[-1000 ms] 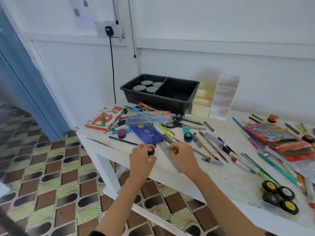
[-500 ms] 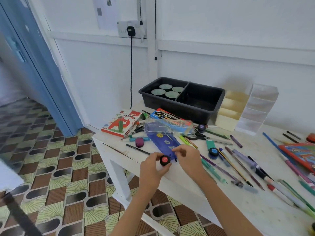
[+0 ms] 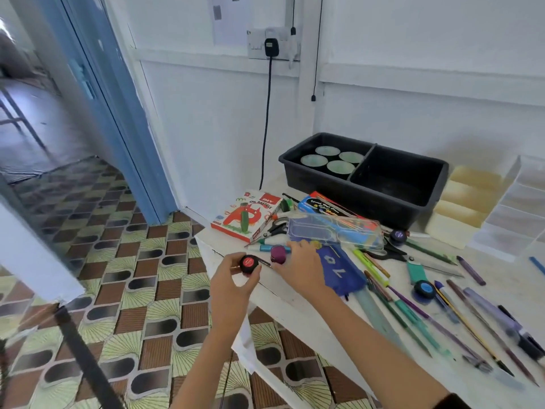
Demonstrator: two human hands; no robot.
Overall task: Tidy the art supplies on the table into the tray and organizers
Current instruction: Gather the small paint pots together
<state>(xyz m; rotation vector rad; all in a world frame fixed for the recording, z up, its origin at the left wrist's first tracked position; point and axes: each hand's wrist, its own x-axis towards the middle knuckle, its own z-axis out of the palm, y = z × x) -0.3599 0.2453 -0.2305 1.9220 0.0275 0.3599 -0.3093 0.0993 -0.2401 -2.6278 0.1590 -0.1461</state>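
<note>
Pot (image 3: pixel 249 263) in left hand (image 3: pixel 233 287) hovers at table (image 3: pixel 283 293) edge.

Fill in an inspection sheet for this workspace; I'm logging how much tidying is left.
Surface: white table, worn, crowded with supplies.
Job's things: black tray holds four pale lids in its left compartment; yellow organizer and clear organizer beside it, nothing seen in them.
Clutter: oil pastels box, scissors, clear pencil case, blue pouch, blue-lidded pot, loose pens and pencils.
Hands: left hand grips red-lidded pot; right hand touches purple pot, grip unclear.
Cables: black cable hangs from wall socket to behind the table.
Surroundings: blue door frame, patterned tile floor.
</note>
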